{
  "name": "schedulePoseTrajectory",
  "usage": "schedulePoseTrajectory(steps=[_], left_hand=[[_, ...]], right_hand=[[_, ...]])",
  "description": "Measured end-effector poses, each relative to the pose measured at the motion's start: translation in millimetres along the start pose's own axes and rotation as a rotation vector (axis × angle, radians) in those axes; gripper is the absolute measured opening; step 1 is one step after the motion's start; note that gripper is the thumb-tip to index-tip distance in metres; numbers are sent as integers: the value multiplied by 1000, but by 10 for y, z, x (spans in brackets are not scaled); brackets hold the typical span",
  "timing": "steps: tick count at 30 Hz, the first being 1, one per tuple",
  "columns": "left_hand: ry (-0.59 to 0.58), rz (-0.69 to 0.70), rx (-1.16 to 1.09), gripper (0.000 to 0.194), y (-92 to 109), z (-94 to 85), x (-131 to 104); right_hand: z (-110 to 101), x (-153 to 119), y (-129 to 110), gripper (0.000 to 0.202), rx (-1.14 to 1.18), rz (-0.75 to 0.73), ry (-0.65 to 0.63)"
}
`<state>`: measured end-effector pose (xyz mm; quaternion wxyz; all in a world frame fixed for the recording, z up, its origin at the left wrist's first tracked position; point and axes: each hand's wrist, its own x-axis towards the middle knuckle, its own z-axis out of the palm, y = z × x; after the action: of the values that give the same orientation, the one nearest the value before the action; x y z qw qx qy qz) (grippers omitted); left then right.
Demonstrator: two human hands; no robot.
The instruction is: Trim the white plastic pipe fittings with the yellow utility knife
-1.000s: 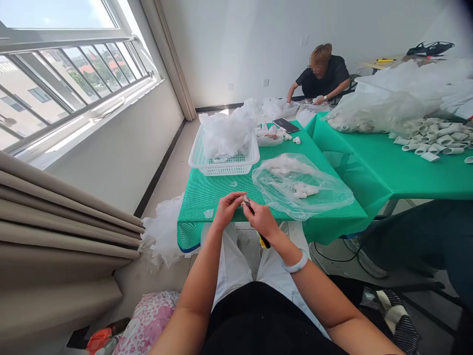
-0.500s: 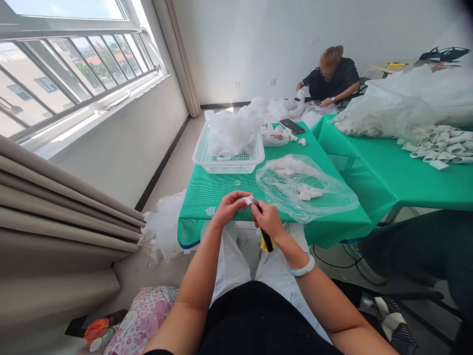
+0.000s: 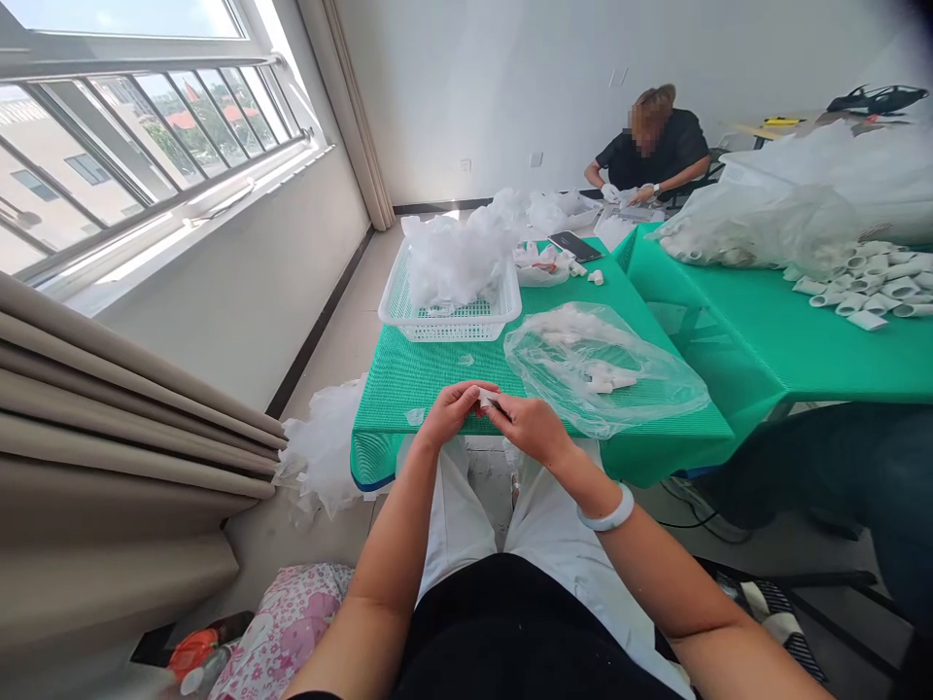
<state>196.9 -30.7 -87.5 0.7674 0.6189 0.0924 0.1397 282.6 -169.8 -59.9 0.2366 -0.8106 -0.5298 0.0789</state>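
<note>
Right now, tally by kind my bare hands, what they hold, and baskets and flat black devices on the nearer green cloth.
Bare hands: 2 (left hand, right hand)
Small white piece: 1
Slim dark tool: 1
White plastic basket: 1
Flat black device: 1
Total: 6

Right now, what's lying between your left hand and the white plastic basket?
A small, pale, see-through scrap lies on the green mesh tablecloth between my left hand and the white plastic basket; the head view shows it.

bright daylight from left window (image 3: pixel 175 146), wide-angle edge distortion, dark upper-right corner
</note>
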Motion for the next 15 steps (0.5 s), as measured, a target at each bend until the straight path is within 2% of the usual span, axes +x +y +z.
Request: schedulePoseTrajectory(steps=[3,8,12,15], left_hand=[[-5,-4,-1,45,-6,1,-3],[16,-8,7,48,1,8,-2],[2,-13,30,49,-1,7,-4],[4,-10,9,49,4,11,-7]], right_hand=[[5,1,-3,33,-20,-30,2],[-8,22,9,33,-35,11,11],[-37,27,0,33,-58,-51,-32],[-39,25,-19,33,-83,-54,-18]])
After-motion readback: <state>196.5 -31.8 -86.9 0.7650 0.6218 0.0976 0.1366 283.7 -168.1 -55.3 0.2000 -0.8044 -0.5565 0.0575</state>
